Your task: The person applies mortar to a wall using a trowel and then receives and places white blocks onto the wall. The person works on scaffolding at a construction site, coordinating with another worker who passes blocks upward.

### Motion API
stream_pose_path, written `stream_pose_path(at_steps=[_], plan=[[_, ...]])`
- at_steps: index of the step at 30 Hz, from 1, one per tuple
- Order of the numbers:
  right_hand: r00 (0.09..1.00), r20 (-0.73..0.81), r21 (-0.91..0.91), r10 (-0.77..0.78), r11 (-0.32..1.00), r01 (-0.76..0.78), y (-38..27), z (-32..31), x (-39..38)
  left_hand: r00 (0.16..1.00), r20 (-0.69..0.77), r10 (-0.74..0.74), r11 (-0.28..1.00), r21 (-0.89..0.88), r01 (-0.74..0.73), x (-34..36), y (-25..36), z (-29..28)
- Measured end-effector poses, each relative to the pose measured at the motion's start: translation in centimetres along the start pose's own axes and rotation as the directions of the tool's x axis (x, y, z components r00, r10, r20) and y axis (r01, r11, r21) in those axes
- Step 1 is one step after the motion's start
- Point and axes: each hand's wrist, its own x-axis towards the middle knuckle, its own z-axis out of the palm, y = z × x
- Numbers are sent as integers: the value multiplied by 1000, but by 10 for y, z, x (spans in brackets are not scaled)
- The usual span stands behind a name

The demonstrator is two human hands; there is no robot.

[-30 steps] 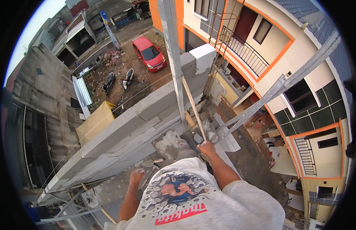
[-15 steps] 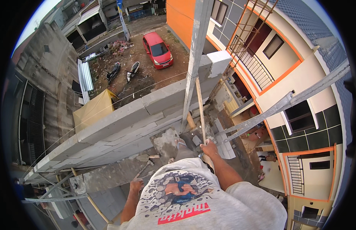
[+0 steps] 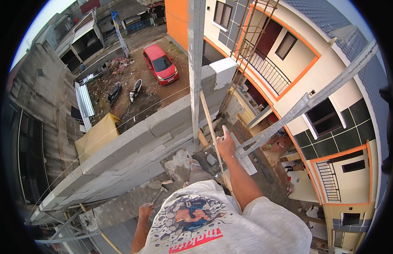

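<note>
My right hand is raised beside a long thin wooden batten, its fingers outstretched. The batten leans near an upright grey metal post. My left hand is low at the left of my printed light shirt, fingers curled; anything inside is too small to make out. Just above it, a long-handled tool lies on a narrow grey concrete ledge. My sandalled foot is beside a mortar-smeared slab.
A light block wall with a thin line runs diagonally past me. An angled steel beam crosses at my right, near rebar. Far below are a red car, two scooters, a yellow tarp and a person.
My right hand has left the batten and moved up, its fingers now stretched out. My left hand is a little lower than a second ago. The view has shifted slightly.
</note>
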Motion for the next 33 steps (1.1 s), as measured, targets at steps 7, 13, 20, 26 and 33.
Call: stream_pose_path(at_steps=[7,13,20,26,33], plan=[[986,-135,51,-95,993,102,-4,-4,12,990,-51,132,979,-152,-138,17,-10,7],[981,-158,32,-110,993,116,-9,0,27,909,32,-415,751,-553,362,16,23,1],[965,-164,143,-203,963,227,-32,-14,33,961,-64,-270,879,-423,219,12,15,10],[919,-288,259,-268,902,345,-73,-40,36,989,-48,-142,897,-428,108,9,-18,28],[921,-281,430,-272,822,374,-115,-75,32,979,3,-202,836,-520,174,14,-41,38]])
